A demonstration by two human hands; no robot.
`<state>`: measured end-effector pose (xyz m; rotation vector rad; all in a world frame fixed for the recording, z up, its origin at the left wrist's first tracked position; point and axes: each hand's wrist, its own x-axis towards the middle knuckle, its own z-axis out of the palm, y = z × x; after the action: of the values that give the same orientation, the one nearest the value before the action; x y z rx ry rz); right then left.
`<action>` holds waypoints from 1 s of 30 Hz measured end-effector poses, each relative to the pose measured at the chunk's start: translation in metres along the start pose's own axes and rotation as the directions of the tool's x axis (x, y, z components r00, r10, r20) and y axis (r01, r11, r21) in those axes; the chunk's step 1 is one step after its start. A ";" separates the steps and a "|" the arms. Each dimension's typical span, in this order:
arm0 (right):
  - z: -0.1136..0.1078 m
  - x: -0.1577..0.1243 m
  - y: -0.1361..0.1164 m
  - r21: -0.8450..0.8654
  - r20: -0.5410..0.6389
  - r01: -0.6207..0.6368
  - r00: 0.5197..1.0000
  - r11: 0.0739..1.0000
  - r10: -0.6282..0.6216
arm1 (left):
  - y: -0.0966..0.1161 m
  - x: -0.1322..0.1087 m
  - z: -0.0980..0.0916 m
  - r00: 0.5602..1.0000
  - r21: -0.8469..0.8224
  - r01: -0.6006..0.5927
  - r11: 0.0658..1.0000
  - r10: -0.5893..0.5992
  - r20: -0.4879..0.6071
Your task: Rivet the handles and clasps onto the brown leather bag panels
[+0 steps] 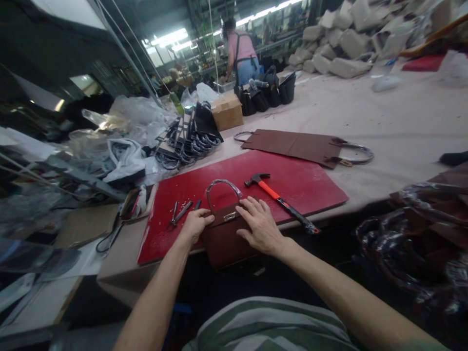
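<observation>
A dark brown leather handbag (226,239) with a wrapped handle (223,184) lies at the near edge of a red work board (292,180). My left hand (195,225) grips the bag's left upper edge, fingers curled over it. My right hand (259,225) lies flat on the bag's top right, fingers stretched out toward the metal clasp (229,216). An orange-handled claw hammer (281,201) rests on the board just right of my right hand. Pliers and small metal tools (180,213) lie left of my left hand.
A flat brown bag panel with handles (303,146) lies beyond the board. Black bags (266,95), a cardboard box (227,111) and stacked bag parts (190,139) stand further back. A person in a pink top (242,56) works far off. Plastic-wrapped bags (420,234) pile at right.
</observation>
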<state>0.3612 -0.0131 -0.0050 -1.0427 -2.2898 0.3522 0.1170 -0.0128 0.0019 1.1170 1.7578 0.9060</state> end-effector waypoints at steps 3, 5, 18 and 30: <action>0.016 0.018 0.007 -0.067 0.115 0.032 0.993 0.997 -0.024 | 0.002 0.003 0.002 1.000 0.126 -0.022 0.992 0.024 -0.019; 0.023 0.023 0.010 -0.089 0.164 0.022 0.986 0.996 -0.008 | 0.003 0.000 0.004 0.997 0.214 -0.040 0.976 0.053 -0.054; 0.020 0.013 0.006 -0.121 0.282 0.036 0.959 0.992 -0.001 | -0.037 -0.051 0.018 0.782 0.742 -0.537 0.401 0.567 0.260; 0.022 0.012 -0.001 -0.136 0.260 -0.048 0.962 0.990 0.083 | -0.044 -0.060 0.035 0.829 0.789 -0.436 0.433 0.535 0.165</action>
<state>0.3411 -0.0050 -0.0169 -1.2001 -2.5485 0.3969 0.1498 -0.0791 -0.0339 2.3279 2.0243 0.4257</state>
